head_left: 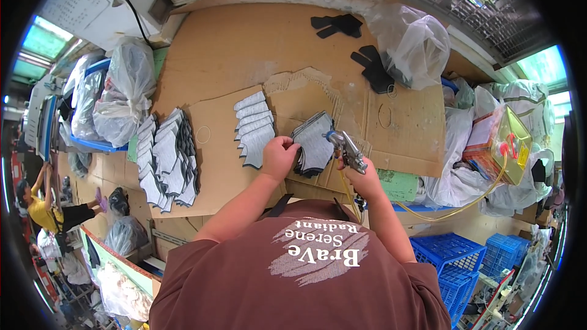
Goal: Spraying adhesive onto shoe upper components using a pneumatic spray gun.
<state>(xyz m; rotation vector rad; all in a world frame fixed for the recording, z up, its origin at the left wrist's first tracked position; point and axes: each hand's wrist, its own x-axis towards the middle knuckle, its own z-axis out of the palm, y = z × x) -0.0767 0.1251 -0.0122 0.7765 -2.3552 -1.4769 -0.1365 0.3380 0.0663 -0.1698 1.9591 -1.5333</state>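
My right hand (362, 178) is wrapped round the handle of a metal spray gun (347, 150), whose nozzle points left over a stack of grey cut fabric pieces (315, 145) with dark edges. With fingers pinched, my left hand (280, 156) grips the left corner of a piece on that stack; the fingertips partly hide the corner. Just left of it lies a fanned row of similar grey pieces (253, 123). Two more overlapping rows of grey pieces (174, 153) lie farther left on the cardboard (214, 49). A yellow hose (422, 216) runs rightward near the gun.
Black cut pieces (374, 70) lie at the far right beside a clear plastic bag (416, 43). Stuffed plastic bags (125, 88) flank the table's left side. Blue crates (449, 263) stand at the lower right. A person in yellow (46, 211) is at far left.
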